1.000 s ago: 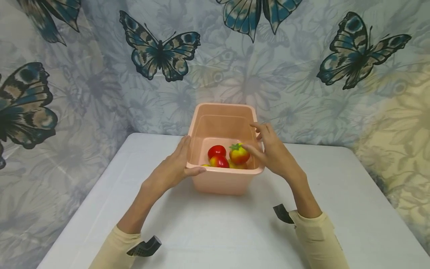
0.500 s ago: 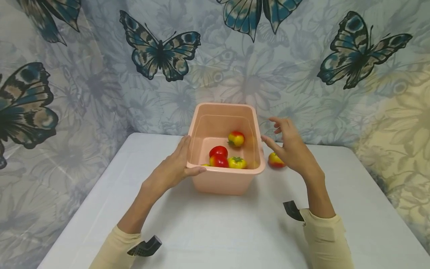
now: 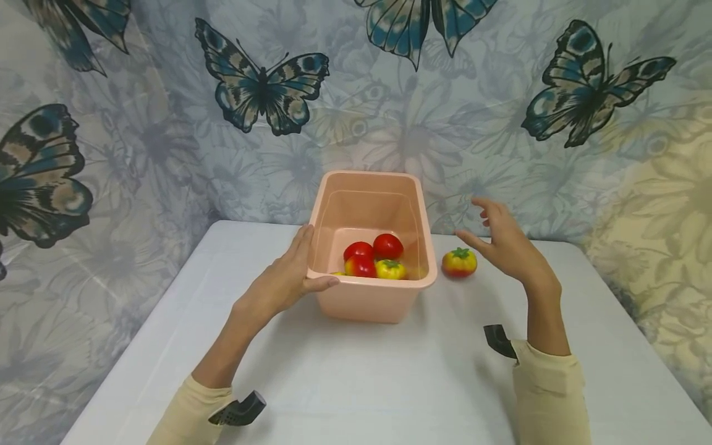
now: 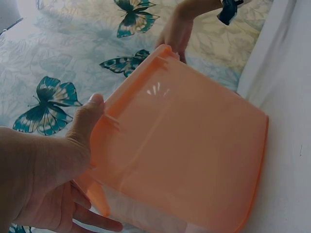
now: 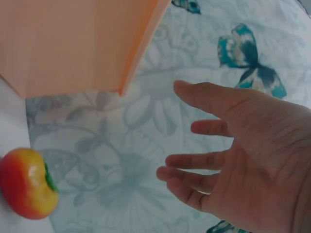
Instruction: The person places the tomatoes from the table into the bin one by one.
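A peach-coloured plastic bin [image 3: 367,300] stands on the table, with several red and yellow toy fruits [image 3: 360,266] inside. My left hand [image 3: 280,275] holds the bin's near left corner, thumb over the rim and fingers along the side; the left wrist view shows the hand [image 4: 53,165] against the bin wall [image 4: 184,136]. Right of the bin lies one red and yellow toy fruit [image 3: 459,262] with a green leafy top. Above and to the right of that fruit hangs my right hand [image 3: 512,244], fingers loosely spread and holding nothing.
The white table [image 3: 356,377] reaches back to a patterned cloth backdrop [image 3: 473,142] printed with large butterflies. The bin stands near the table's back edge. A black device [image 3: 239,409] sits at the left wrist, another [image 3: 499,341] at the right.
My right hand has let go of a toy fruit in the bin and moved right, uncovering the fruit on the table. The released fruit has rolled over. My left hand stays put.
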{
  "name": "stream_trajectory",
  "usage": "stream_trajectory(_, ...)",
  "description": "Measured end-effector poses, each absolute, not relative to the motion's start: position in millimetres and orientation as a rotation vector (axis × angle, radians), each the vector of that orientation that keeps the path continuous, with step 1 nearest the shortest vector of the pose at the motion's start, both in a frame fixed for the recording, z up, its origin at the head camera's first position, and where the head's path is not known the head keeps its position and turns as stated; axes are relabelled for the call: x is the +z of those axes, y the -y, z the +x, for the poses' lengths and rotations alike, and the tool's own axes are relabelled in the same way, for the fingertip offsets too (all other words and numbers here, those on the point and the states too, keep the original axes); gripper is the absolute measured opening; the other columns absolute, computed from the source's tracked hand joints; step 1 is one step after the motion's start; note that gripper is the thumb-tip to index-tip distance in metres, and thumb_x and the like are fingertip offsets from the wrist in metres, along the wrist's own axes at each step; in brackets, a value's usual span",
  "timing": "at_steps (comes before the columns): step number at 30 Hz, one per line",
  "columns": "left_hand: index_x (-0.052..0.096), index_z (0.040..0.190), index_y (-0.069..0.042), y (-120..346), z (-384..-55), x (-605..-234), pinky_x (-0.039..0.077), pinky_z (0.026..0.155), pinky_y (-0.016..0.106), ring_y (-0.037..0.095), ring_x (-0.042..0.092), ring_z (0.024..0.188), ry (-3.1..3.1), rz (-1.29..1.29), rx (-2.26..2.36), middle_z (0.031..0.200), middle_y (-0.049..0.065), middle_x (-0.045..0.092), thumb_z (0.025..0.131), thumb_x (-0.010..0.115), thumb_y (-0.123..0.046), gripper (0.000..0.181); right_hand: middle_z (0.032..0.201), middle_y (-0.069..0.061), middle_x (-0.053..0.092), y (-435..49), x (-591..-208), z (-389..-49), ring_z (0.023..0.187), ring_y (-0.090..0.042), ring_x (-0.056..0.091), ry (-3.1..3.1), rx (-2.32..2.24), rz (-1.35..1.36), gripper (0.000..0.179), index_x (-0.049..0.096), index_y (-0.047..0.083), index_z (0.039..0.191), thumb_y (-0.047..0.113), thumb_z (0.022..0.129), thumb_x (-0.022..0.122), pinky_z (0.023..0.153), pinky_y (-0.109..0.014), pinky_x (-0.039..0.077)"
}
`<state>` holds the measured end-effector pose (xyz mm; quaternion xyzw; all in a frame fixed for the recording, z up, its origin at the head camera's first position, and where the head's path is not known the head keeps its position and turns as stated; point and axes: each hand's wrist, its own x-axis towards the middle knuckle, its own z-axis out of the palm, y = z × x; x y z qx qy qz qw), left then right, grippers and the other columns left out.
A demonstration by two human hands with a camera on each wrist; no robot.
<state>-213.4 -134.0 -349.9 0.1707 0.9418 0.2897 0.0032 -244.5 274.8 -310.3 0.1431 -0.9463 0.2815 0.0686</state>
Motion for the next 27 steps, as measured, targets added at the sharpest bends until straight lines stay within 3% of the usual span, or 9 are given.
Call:
stream_trajectory(9, 0.002, 0.169, -0.009, 135, -213, -350, 0.048, 0.114, 0.057, 0.041, 0.053, 0.143, -2.965, 0.546, 0.893, 0.178, 0.009, 0.009, 0.087, 0.074, -0.067, 0.124, 0.157, -0.04, 0.03, -305, -339, -270, 0.14, -0.057, 0.037, 3.072, 0.884, 0.353, 0.095, 0.012, -0.007, 0.163, 0.033, 0.1, 0.071, 0.11, -0.074, 0.04)
stream_trajectory(18, 0.0, 0.169, -0.011, 135, -212, -349, 0.049, 0.113, 0.058, 0.042, 0.054, 0.142, -2.946, 0.517, 0.892, 0.178, 0.008, 0.007, 0.087, 0.073, -0.069, 0.124, 0.155, -0.041, 0.036, -305, -363, -281, 0.142, -0.058, 0.039, 3.279, 0.781, 0.373, 0.092, 0.023, -0.011, 0.159, 0.029, 0.095, 0.077, 0.113, -0.073, 0.038)
stream_trajectory(27, 0.001, 0.169, -0.011, 136, -213, -349, 0.049, 0.114, 0.057, 0.04, 0.054, 0.142, -2.949, 0.525, 0.908, 0.178, 0.007, 0.009, 0.086, 0.074, -0.068, 0.125, 0.153, -0.043, 0.039, -305, -379, -289, 0.141, -0.058, 0.041, 3.326, 0.743, 0.328, 0.091, 0.023, -0.011, 0.159, 0.03, 0.097, 0.074, 0.115, -0.074, 0.035)
